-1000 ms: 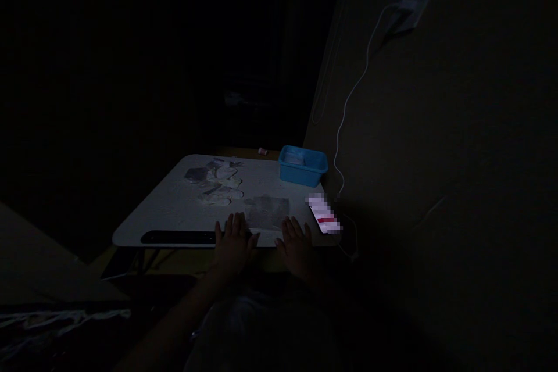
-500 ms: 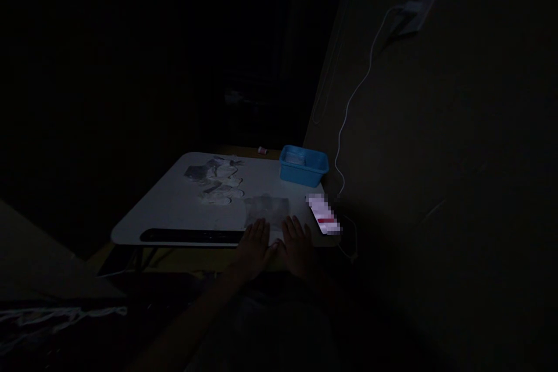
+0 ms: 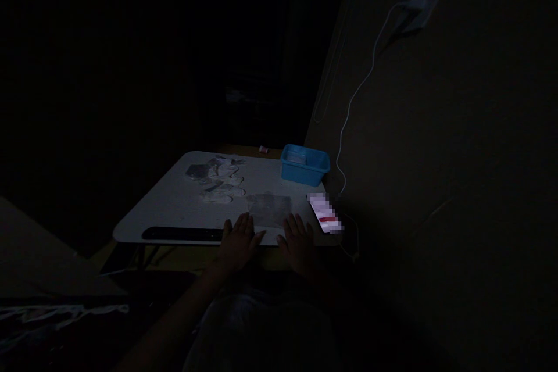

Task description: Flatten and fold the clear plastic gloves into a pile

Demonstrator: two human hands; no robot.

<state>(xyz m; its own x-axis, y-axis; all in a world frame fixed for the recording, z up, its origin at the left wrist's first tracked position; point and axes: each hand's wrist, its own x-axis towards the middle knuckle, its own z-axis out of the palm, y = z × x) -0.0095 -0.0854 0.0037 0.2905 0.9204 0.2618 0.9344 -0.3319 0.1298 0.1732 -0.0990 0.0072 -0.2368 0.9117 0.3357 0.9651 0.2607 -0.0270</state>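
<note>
My left hand [image 3: 239, 243] rests at the front edge of a white folding table [image 3: 161, 203], fingers stretched out over the right end of a dark slot [image 3: 183, 234]. My right hand [image 3: 298, 244] lies flat at the same edge, farther right, fingers extended and holding nothing. Just beyond both hands is a flat, see-through plastic bag [image 3: 270, 209]; what it contains, if anything, is too dim to tell. To the right of it lies a lit phone [image 3: 325, 213] with its screen blurred out. Several crumpled clear and whitish plastic packets [image 3: 220, 177] lie farther back on the left.
A blue plastic basket [image 3: 304, 173] stands at the table's back right corner, with something pale inside. Behind the table lies a small pink and white item [image 3: 263, 150]. A white cable [image 3: 349, 107] hangs from a wall socket [image 3: 421, 9] along the right wall. The room is very dark.
My left hand has moved left along the table edge, away from my right hand, so a gap now separates them. My right hand has stayed nearly in place.
</note>
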